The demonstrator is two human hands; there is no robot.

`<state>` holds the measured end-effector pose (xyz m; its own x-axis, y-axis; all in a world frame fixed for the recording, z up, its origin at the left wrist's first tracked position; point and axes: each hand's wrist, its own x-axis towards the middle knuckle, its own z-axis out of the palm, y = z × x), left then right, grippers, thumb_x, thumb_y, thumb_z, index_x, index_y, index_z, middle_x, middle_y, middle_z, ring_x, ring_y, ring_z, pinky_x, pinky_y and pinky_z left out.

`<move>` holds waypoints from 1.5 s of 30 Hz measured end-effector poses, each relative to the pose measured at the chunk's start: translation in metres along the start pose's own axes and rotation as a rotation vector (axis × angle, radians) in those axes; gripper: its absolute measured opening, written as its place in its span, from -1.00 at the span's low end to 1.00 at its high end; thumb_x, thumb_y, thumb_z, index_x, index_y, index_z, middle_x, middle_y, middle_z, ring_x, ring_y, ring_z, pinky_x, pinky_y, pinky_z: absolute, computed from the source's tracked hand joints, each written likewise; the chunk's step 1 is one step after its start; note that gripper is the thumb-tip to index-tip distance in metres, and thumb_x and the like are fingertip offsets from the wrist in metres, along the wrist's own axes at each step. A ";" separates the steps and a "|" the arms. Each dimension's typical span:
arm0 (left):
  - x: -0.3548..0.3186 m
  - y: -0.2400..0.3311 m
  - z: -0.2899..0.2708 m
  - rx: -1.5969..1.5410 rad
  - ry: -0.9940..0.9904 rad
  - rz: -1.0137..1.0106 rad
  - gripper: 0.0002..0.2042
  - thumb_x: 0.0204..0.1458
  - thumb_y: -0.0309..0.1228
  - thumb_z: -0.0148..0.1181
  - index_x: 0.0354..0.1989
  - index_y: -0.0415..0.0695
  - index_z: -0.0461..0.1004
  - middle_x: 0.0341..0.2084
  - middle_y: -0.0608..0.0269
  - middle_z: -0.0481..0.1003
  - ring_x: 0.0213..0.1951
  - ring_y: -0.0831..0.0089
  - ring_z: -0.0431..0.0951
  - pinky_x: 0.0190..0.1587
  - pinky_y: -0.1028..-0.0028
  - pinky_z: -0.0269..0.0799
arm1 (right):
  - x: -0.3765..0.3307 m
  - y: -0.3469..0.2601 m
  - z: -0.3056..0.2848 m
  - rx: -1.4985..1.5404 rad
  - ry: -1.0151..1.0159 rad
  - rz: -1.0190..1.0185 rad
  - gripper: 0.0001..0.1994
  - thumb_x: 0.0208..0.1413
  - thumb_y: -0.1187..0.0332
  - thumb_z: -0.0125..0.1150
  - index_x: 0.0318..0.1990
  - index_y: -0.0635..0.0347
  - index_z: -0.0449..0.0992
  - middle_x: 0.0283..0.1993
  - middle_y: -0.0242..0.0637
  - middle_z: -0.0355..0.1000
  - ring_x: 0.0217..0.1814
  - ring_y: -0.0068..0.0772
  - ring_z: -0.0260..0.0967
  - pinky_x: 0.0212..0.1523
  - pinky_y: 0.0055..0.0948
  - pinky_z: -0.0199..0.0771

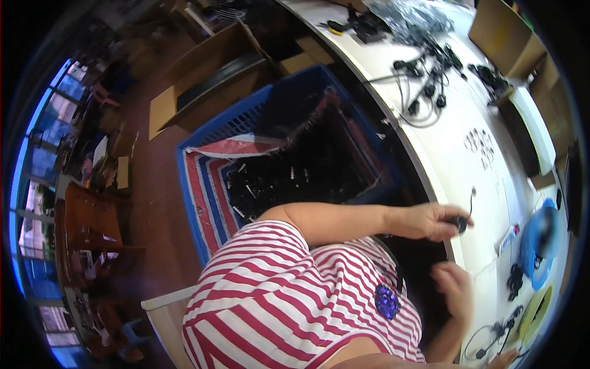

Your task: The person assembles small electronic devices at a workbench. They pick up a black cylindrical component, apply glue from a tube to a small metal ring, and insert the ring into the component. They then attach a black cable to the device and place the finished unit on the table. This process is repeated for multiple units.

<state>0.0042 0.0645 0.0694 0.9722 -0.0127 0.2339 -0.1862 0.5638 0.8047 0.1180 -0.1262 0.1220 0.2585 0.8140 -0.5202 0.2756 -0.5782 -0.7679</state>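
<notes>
1. One blue crate [215, 132] with slotted walls stands beside the worktop, lined with a red, white and blue striped sack [198, 203]; inside lies a dark heap of black pieces [289, 175] with small white specks, too dim to tell apart.
2. Beyond it, an open cardboard box [158, 114] holds a flat black slab [215, 86].
3. Two shallow containers sit on the far right: a blue tray [531, 246] with a blurred dark item in it, and a yellow-green tray [536, 317] whose contents I cannot make out.
4. The small black piece [461, 224], with a thin stem or wire, is in the left hand [430, 222], just over the worktop's near edge; that grip is pinched round it.
5. The right hand [455, 286] is blurred near the same edge, fingers bent; whether its grip holds anything, I cannot tell.
6. The white worktop [430, 147] bears tangled black cables [424, 77], a clear plastic bag [409, 21] and a cluster of small dark-outlined pieces [479, 147].
7. Across the reddish-brown floor [147, 190] are a wooden chair [92, 218] and, on the far left, windows [61, 111].
</notes>
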 end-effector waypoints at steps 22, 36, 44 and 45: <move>0.038 -0.023 0.021 0.164 0.121 0.069 -0.43 0.02 -0.28 0.15 0.16 -0.25 0.11 -0.34 0.22 0.37 -0.38 0.54 0.35 -0.28 0.60 0.30 | 0.112 0.175 0.101 0.273 0.118 -0.096 -0.73 0.14 0.23 -0.01 -0.13 0.20 0.45 -0.31 -0.26 0.45 -0.31 -0.42 0.39 -0.25 -0.46 0.35; 0.021 -0.026 0.039 0.312 0.125 -0.004 -0.47 -0.06 -0.40 0.22 0.09 -0.32 0.22 -0.41 0.22 0.38 -0.47 0.61 0.29 -0.40 0.66 0.22 | 0.130 0.169 0.120 -0.119 0.206 -0.371 -0.73 0.11 0.18 -0.06 -0.34 0.14 0.50 -0.37 -0.08 0.43 -0.32 -0.07 0.39 -0.27 -0.23 0.33; 0.025 -0.007 0.007 0.338 0.229 0.020 -0.48 -0.03 -0.31 0.20 0.06 -0.34 0.24 -0.40 0.29 0.37 -0.43 0.63 0.28 -0.39 0.70 0.18 | 0.042 0.058 0.050 -0.258 0.008 -0.214 -0.68 0.07 0.19 0.06 -0.15 0.24 0.48 -0.20 -0.04 0.45 -0.13 -0.05 0.39 -0.08 -0.27 0.35; 0.024 -0.006 0.000 0.325 0.244 -0.004 -0.48 -0.02 -0.29 0.20 0.06 -0.33 0.24 -0.40 0.29 0.37 -0.43 0.63 0.28 -0.40 0.70 0.17 | 0.034 0.041 0.034 -0.212 -0.001 -0.317 -0.74 0.05 0.21 0.10 -0.25 0.23 0.51 -0.32 -0.11 0.48 -0.28 -0.14 0.43 -0.20 -0.34 0.41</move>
<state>0.0287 0.0611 0.0699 0.9708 0.2044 0.1252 -0.1794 0.2730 0.9451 0.1063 -0.1207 0.0598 0.1287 0.9544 -0.2693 0.5274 -0.2958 -0.7965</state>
